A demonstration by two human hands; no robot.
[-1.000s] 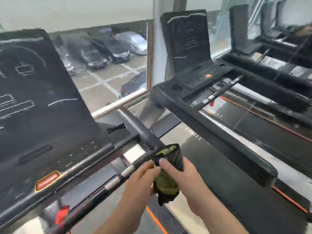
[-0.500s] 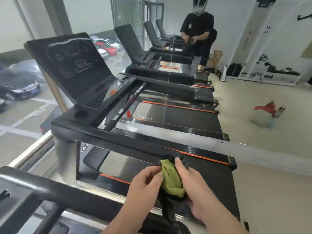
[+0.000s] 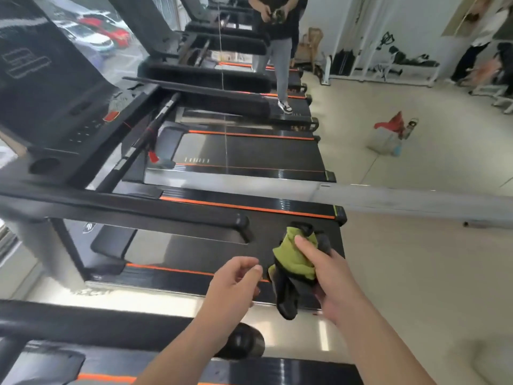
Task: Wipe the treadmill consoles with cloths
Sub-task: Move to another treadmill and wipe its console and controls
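Pale gym floor (image 3: 416, 259) beside a row of black, orange-striped treadmills (image 3: 244, 151). Bunched green-and-black cloth (image 3: 294, 259) gripped in right hand (image 3: 333, 276). Just beside it, left hand (image 3: 233, 282), loosely curled, holding nothing.

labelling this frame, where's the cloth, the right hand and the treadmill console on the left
cloth (image 3: 297, 259), head view, on its green folded part
right hand (image 3: 334, 280), head view, middle of the hand
treadmill console (image 3: 47, 87), head view, on its dark display panel

Bare left hand (image 3: 234, 279), bare right hand (image 3: 333, 276); bare forearms (image 3: 191, 345)
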